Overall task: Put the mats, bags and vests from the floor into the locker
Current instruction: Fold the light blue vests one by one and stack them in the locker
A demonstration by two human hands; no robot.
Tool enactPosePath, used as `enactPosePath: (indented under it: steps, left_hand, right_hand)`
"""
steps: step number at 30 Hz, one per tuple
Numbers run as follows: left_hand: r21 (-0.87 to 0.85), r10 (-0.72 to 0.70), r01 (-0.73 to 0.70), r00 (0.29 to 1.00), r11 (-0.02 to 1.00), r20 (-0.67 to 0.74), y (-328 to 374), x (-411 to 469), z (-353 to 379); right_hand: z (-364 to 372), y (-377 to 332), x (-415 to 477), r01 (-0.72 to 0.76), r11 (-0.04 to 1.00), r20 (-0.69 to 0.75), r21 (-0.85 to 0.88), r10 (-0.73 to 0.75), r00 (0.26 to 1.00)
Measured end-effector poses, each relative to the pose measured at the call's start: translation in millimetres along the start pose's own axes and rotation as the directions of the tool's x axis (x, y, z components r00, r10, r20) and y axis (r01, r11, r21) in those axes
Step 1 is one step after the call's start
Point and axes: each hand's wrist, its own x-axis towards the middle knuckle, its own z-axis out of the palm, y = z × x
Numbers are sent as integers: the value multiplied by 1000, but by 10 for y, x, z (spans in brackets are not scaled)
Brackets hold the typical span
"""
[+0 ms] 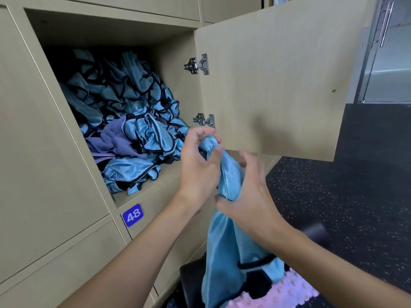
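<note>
A light blue vest with black trim [231,245] hangs in front of the open locker [142,196]. My left hand [198,161] grips its bunched top just outside the locker's lower right corner. My right hand [246,196] holds the cloth lower down, thumb pinching its edge and fingers spread. Inside the locker lies a heap of blue vests [124,112] with a purple cloth [115,141] among them. At the bottom of the view a pink studded mat [287,292] lies on the floor, partly behind the hanging vest.
The locker door [278,85] stands open to the right, with two metal hinges [198,64]. A blue tag reading 48 [132,215] marks the locker below. A black item [191,281] sits by the locker base. Dark speckled floor [344,196] stretches to the right.
</note>
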Motion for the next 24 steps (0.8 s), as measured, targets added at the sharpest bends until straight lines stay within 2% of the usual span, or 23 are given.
enactPosePath:
  steps: [2,4,6,8,12,13,15,17,19,22,24]
  left_hand:
    - [-104,1,-2,1000,995,-12,37,47,-12]
    - [-90,21,-25,999,996,-48,20,86,-88]
    - [78,86,-78,991,994,-99,-51,170,-252]
    - [223,118,-94,989,970,-93,-102,254,-429]
    - [429,129,-157,987,889,93,-123,233,-507]
    - [415,81,-130,988,901,134,-97,194,-465]
    - [310,-53,-17,975,951,215,28,92,-362]
    - [224,-176,109,936,968,306,137,-9,-267]
    - [191,-228,169,908,967,351,148,-78,-190]
    - [156,-238,195,910,968,340,84,-91,-177]
    - [102,-273,253,898,962,345,56,-87,-211]
  right_hand:
    - [33,16,-5,-102,992,73,70,97,993]
    - [-5,-4,7,-155,978,158,139,132,979]
    - [-114,-33,35,-220,955,273,200,161,949]
    - [-230,-33,84,-264,941,320,212,188,928]
    - [-224,-86,106,-232,894,240,383,146,960]
    - [-186,-96,102,-189,894,180,406,124,976]
    - [-145,-118,113,-68,940,36,335,59,998]
    - [-132,-139,136,-12,956,-39,293,24,999]
    - [-126,-171,125,-2,959,-20,284,8,1000]
    - [-95,-108,89,38,975,133,220,-69,989]
    - [-101,-70,94,21,978,219,208,-68,973]
